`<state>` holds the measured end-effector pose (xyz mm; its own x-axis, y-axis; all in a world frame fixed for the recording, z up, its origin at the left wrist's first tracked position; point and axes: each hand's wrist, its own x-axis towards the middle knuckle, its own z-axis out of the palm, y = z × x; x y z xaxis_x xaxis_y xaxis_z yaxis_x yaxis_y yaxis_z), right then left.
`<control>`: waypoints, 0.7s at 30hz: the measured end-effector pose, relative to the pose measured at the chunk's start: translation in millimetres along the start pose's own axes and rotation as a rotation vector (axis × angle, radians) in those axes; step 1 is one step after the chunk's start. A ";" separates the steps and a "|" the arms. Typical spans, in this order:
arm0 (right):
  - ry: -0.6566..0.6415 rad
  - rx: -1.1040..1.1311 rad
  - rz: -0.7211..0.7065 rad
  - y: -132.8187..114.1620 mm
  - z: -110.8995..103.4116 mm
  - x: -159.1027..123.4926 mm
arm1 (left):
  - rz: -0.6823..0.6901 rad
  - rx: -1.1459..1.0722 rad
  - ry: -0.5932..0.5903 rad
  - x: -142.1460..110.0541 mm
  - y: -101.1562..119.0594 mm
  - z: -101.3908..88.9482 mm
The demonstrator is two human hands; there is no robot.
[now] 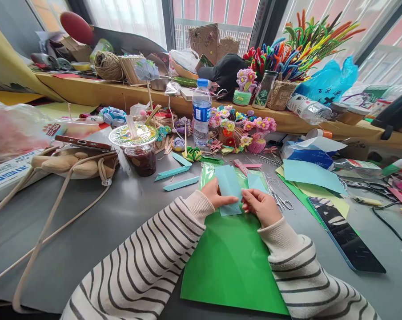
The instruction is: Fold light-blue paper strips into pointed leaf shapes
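Light-blue paper strip (230,178) shows at the center of the frame, over 1 green sheet (232,271), with your 2 hands on either side of it. Your left hand (216,194) is closed on the strip, thumb laid across its front. Your right hand (260,206), thumb and fingertips drawn together, is at the strip's right edge; whether it grips the paper cannot be told. Just behind it lies 1 smaller light-blue piece (257,181), with 1 pair of scissors (283,204) to the right. At least 2 folded strips (181,183) lie left of center on the gray table (121,231).

Upper left of center stands 1 lidded cup (141,158) of dark drink; at upper center, 1 upright bottle (201,113) with a blue cap. Of 2 phones, 1 dark phone (347,235) lies at lower right and 1 brown-edged phone (82,142) rests on 1 tan bag (67,165) at left. Fuzzy flowers (241,126), too crowded to count, fill the area right of the bottle.
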<state>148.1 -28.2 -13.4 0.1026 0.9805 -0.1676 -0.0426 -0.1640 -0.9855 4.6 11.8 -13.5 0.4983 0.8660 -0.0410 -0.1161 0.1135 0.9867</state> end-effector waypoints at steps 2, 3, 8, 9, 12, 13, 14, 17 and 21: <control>0.050 0.004 -0.046 -1.6 -0.5 0.1 | 0.029 0.120 -0.055 -0.3 -1.7 -0.1; 0.064 -0.001 -0.079 -2.8 -0.5 -0.3 | 0.046 0.172 -0.074 -0.6 -2.8 -0.2; 0.069 -0.086 -0.189 -9.9 1.4 -5.4 | 0.055 0.247 -0.120 -3.8 -4.2 1.4; 0.070 -0.097 -0.199 -10.8 1.9 -6.3 | 0.053 0.231 -0.117 -4.4 -3.3 2.3; 0.042 -0.106 -0.203 -12.3 3.0 -7.9 | 0.057 0.134 -0.041 -4.8 0.2 4.3; 0.029 -0.109 -0.200 -12.3 3.2 -8.0 | 0.049 0.105 0.003 -4.4 1.3 4.5; 0.018 -0.114 -0.198 -12.1 3.2 -7.9 | 0.035 0.084 0.042 -3.9 2.2 4.5; 0.028 -0.122 -0.200 -10.5 2.8 -6.9 | -0.031 0.065 0.068 -2.8 3.2 3.5; 0.138 -0.110 -0.262 -6.7 1.5 -5.7 | -0.098 0.024 -0.024 -3.3 2.1 2.8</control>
<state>146.3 -32.5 -5.8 0.2300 0.9682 0.0980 0.1097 0.0743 -0.9912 5.1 7.8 -10.8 0.5268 0.8394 -0.1341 -0.0449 0.1851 0.9817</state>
